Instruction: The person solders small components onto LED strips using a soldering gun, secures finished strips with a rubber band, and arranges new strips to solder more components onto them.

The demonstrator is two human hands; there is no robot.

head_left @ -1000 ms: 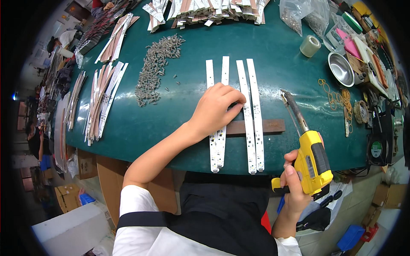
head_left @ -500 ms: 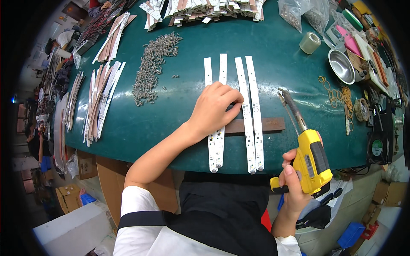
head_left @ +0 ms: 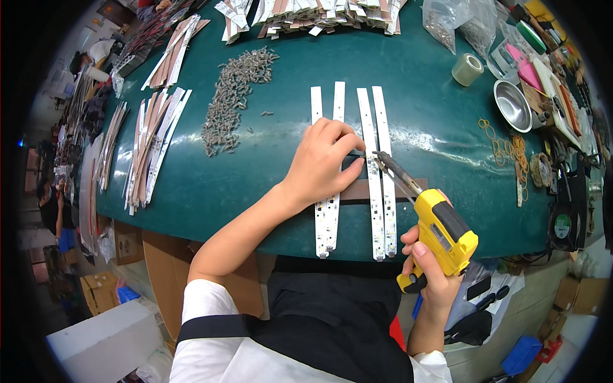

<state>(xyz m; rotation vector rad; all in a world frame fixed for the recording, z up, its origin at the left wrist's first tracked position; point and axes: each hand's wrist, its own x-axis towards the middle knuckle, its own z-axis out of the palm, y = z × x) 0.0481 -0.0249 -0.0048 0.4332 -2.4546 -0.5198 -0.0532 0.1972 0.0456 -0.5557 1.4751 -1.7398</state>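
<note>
My right hand point(head_left: 434, 268) grips a yellow soldering gun point(head_left: 447, 236) with a black back panel. Its metal tip reaches to the upper middle of two white LED circuit strips point(head_left: 378, 210) lying side by side. Over another pair of white LED strips point(head_left: 327, 230) rests my left hand point(head_left: 325, 156), hiding their middle. Its thumb and forefinger close around a small dark piece beside the tip, too small to name. A brown bar point(head_left: 408, 189) lies crosswise beneath the strips.
A heap of small metal parts point(head_left: 227, 105) lies to the left, near bundles of strips point(head_left: 153, 147). More strips point(head_left: 325, 16) are piled at the far edge. On the right are a tape roll point(head_left: 467, 69), a metal bowl point(head_left: 513, 105) and rubber bands point(head_left: 511, 150).
The soldering gun has moved left and its tip now meets the right pair of strips beside my left fingers. My left hand has stayed nearly in place. The whole view has shifted slightly.
</note>
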